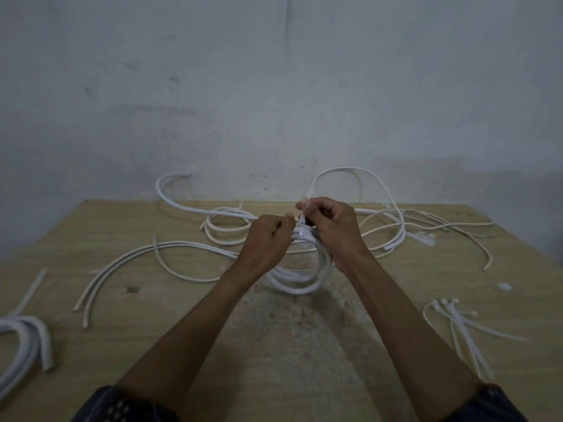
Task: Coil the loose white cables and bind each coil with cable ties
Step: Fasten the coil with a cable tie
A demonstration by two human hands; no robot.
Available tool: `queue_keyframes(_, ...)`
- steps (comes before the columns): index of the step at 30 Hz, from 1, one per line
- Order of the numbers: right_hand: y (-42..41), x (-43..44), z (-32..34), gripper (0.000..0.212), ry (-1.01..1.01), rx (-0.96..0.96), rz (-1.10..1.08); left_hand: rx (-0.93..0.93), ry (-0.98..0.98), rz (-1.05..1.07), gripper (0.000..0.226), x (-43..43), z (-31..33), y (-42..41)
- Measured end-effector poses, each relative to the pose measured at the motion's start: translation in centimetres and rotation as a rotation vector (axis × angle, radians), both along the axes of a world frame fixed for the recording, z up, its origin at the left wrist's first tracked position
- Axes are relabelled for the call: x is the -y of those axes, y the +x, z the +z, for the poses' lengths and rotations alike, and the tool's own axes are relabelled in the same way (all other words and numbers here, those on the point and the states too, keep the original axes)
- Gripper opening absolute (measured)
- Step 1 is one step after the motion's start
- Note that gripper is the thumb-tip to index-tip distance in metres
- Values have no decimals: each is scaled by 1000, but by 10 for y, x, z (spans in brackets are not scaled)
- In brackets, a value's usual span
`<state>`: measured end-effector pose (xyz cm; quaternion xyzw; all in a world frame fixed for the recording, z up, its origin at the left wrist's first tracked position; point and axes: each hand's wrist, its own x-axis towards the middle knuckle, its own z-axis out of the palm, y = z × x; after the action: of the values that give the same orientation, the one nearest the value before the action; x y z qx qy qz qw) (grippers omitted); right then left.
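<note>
Head view: the left hand (268,239) and right hand (332,229) meet above the middle of the table (274,376), knuckles nearly touching; between them they hold a coil (300,281) of white cable by its top.

The coil hangs below the hands as a narrow oval of several turns; its long axis runs from the hands down and toward the person, the rounded lower end nearest the camera; whether that end touches the table cannot be told.

The left fingers are curled tight round the gathered turns at the top; the right thumb and forefinger are pressed together, pinching a thin white tie (302,224) that sits at the coil's top; the spot is blurred, and how far the tie is closed cannot be told.

Loose cables (137,251) sprawl over the far half of the table, some in long arcs to the left, some looped behind the hands, others trailing right; one arches up against the wall (274,86).

A bunch of spare ties (457,322) lies at the right, heads pointing away from the person; a bundle (27,333) of cable lies at the left edge.
</note>
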<state>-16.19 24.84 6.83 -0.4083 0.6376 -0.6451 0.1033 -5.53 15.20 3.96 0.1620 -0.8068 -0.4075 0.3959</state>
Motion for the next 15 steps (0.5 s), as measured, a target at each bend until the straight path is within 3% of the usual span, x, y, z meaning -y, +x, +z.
queue_keyframes(4, 26, 11, -6, 44, 181, -11, 140, 38, 643, -53, 57, 32, 2, 21)
queue_keyframes(8, 56, 45, -23, 60, 102, -11, -106, -98, 812, -20, 54, 40, 3, 51)
queue_keyframes(10, 73, 63, -20, 57, 75, 178, -133, -189, 772, 60, 52, 39, 4, 66)
queue_keyframes(12, 92, 79, -19, 53, 68, 319, -111, -234, 613, 253, 55, 44, -3, 82)
queue_keyframes(15, 127, 103, -21, 49, 50, 395, -21, -301, 432, 559, 61, 51, -17, 114)
